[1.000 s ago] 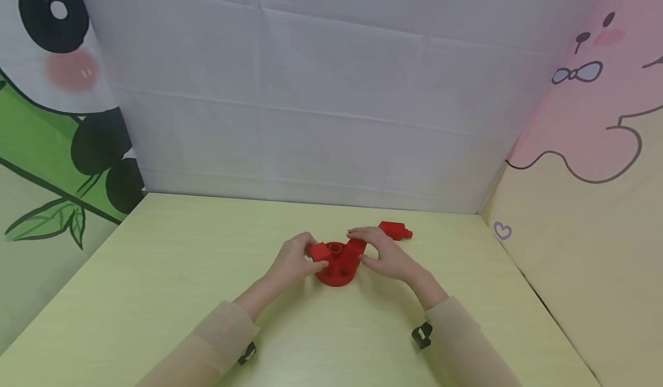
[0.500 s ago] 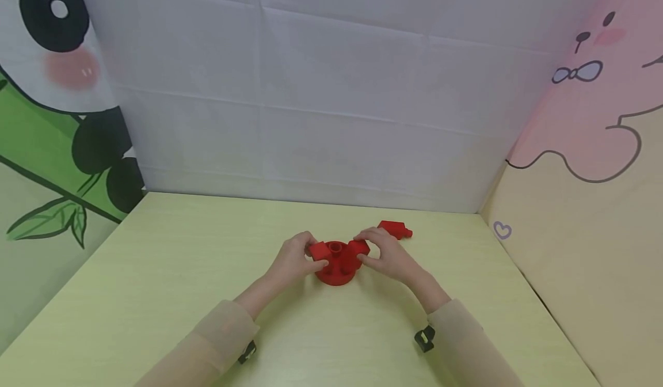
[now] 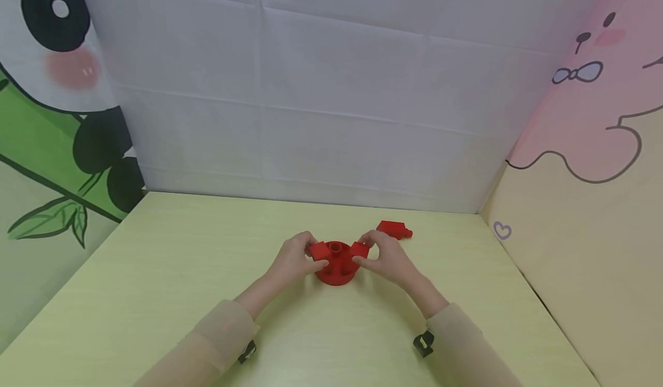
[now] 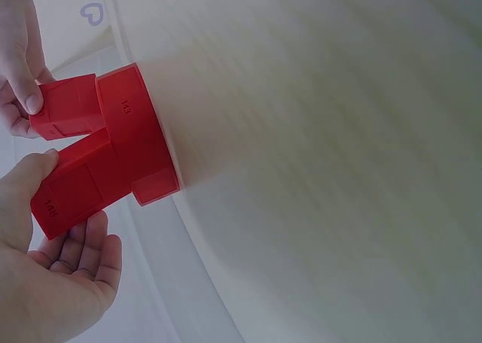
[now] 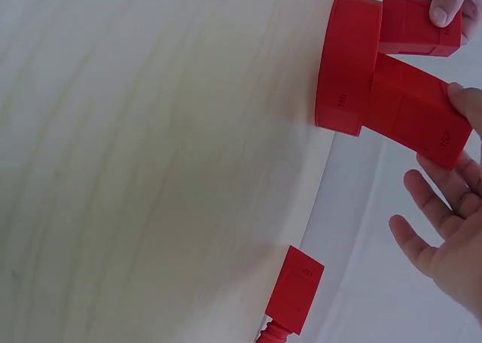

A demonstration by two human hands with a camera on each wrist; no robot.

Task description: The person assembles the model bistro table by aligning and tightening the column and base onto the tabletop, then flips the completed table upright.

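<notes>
A round red base [image 3: 335, 277] with a raised central tube stands on the table in the head view. Two red rectangular blocks rise from it, leaning outward. My left hand [image 3: 292, 258] pinches the left block [image 3: 320, 251] between thumb and fingers; its raised number shows in the left wrist view, where the block [image 4: 79, 188] meets the base. On the other side, my right hand [image 3: 387, 255] grips the upper end of the right block [image 3: 359, 250]. The right wrist view shows that block [image 5: 414, 109] slanting out of the base [image 5: 346, 68]. The blocks' lower ends are hidden inside the base.
Behind my right hand lies another red block [image 3: 393, 229] with a narrower knobbed end, which looks ridged in the right wrist view. The pale wooden table [image 3: 155, 272] meets a white cloth backdrop [image 3: 336, 116]. Printed panels stand at both sides.
The right block has turned and tilted to the right within the base, with my right hand's fingers shifting round its end. My left hand and the left block stay put.
</notes>
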